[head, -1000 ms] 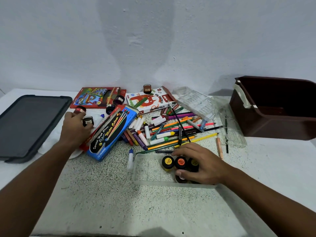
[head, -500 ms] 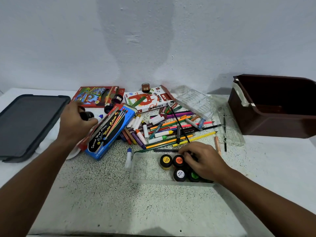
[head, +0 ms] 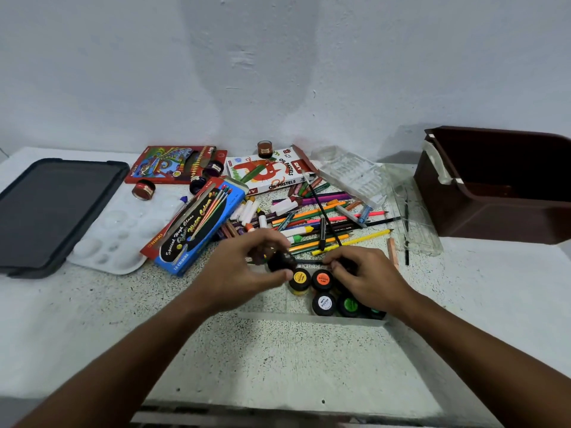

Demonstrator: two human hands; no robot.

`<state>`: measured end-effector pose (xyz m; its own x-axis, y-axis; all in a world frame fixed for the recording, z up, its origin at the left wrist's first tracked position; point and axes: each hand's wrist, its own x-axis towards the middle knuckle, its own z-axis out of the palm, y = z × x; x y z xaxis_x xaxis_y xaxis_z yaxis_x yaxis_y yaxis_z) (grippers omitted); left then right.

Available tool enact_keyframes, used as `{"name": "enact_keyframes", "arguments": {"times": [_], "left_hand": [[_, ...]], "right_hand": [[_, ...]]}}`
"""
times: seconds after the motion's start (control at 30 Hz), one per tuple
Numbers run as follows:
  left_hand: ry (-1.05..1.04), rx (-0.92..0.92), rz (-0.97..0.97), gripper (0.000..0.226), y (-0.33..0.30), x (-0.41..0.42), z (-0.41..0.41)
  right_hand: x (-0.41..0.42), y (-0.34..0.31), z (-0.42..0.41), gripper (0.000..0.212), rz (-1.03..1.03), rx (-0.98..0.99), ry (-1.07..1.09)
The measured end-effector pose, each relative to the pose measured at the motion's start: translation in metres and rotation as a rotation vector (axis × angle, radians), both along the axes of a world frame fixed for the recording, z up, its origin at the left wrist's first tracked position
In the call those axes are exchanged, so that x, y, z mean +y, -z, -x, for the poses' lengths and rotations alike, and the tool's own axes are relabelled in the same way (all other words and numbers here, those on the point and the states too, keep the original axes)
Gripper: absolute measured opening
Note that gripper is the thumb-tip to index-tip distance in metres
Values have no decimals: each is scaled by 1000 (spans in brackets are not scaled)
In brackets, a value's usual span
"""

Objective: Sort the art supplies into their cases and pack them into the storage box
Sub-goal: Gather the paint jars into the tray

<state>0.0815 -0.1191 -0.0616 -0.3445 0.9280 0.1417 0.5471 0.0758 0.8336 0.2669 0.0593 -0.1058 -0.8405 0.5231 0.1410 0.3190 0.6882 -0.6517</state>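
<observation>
My left hand (head: pixel 244 270) holds a small dark paint pot (head: pixel 279 261) just above the clear plastic tray (head: pixel 309 319) at the table's middle. My right hand (head: pixel 367 278) rests over the tray's right part, fingers curled on another dark pot that is mostly hidden. In the tray stand a yellow-lid pot (head: pixel 299 278), an orange-lid pot (head: pixel 322 279), a white-lid pot (head: pixel 323 304) and a green-lid pot (head: pixel 349 305). A pile of pencils and markers (head: pixel 309 220) lies behind. The brown storage box (head: pixel 494 208) stands open at the right.
A white palette (head: pixel 117 236) with a red paint pot (head: pixel 143 189) lies left, next to a dark lid (head: pixel 46 211). A blue water colour box (head: pixel 197 227), a red case (head: pixel 173 165), an oil pastels box (head: pixel 268 174) and clear cases (head: pixel 370 180) lie behind.
My left hand has come from the palette at the left to the tray, carrying a dark pot. My right hand stays on the pots in the tray.
</observation>
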Motion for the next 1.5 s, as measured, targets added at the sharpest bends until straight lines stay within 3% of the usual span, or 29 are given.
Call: {"name": "enact_keyframes", "arguments": {"times": [0.33,0.53,0.73,0.93,1.27,1.5], "left_hand": [[102,9,65,38,16,-3,-24],[137,154,129,41,20,1,-31],[137,122,192,38,23,3,-32],[16,139,102,20,23,4,-26],[53,297,39,19,35,15,-24],[23,261,41,15,34,22,-20]], "right_hand": [[-2,-2,1,17,-2,-19,5],[-3,-5,1,17,-1,-33,8],[-3,-4,0,18,-8,-33,-2],[0,-7,-1,16,38,-18,-108],[6,-14,5,25,55,-149,-192],[7,-17,10,23,10,-199,-200]]}}
